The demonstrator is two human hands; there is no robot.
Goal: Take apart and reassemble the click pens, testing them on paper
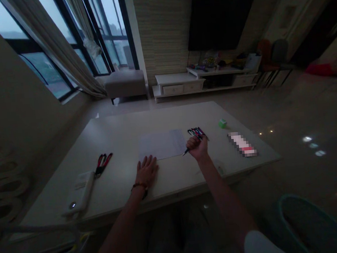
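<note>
Dim living room, low pale table (153, 118) in front of the person. Right hand (197, 147) is clenched in a fist around a pen (186, 152), barrel mostly hidden by the fingers, only the tip end showing on the left of the fist, angled down beside the right edge of a sheet of paper (161, 145); can't tell if the tip touches the sheet. Faint lines on the paper, too small to read. Left hand (147, 171) lies open, palm down on the table, fingertips at the near edge of the sheet, dark bracelet (139, 186) on the wrist. Just past the right fist is a bunch of pens (197, 132), partly behind the hand, count hard to make out. Further right, a small green cube (222, 123) and a pixelated tube (242, 144), unreadable. Left of the paper, red-handled scissors (103, 165), and near the table's left edge a white device (79, 192), kind unclear. Beyond the table are a bench (125, 83), a white cabinet (179, 87) and a dark TV (219, 19). Bottom right, a teal-rimmed basket (309, 224) is cut off by the frame, as is a white sleeve (263, 246) on the right arm.
</note>
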